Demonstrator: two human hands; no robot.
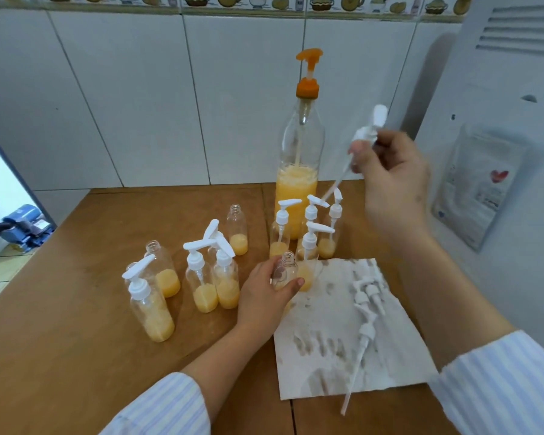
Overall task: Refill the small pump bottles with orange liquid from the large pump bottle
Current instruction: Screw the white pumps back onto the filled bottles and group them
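Note:
The large clear bottle with an orange pump stands at the back of the wooden table, about a third full of orange liquid. My left hand grips an uncapped small bottle holding a little orange liquid, at the paper towel's far left corner. My right hand is raised beside the large bottle and pinches a white pump head, its long tube slanting down to the left. Several small bottles stand around, some capped with white pumps, some uncapped.
A stained paper towel lies in front of me with loose white pump heads on it. A white tiled wall runs behind the table. A white appliance with a pouch stuck to it stands at the right.

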